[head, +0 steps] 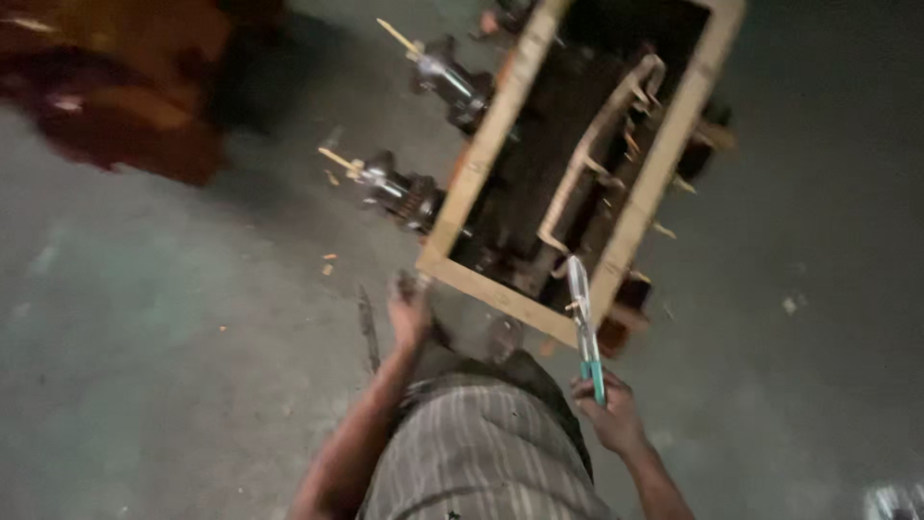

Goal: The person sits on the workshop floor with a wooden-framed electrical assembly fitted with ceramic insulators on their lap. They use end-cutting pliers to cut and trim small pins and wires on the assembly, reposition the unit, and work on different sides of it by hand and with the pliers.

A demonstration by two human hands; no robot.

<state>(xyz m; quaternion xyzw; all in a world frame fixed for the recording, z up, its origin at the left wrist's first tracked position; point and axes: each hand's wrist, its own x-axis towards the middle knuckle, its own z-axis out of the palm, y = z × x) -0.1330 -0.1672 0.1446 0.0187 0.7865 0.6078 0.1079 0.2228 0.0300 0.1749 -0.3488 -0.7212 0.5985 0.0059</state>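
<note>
below, seen from the head camera: the right hand (608, 416) has its grip wrapped around the teal handles of a pair of pliers (583, 327), whose tips reach the near rim of a pale-framed metal housing (616, 246) resting on the grey floor (173, 337). the left hand (411, 313) rests at the housing's near left corner; its grip is too blurred to tell. two shafts (399, 188) project from the housing's left side.
</note>
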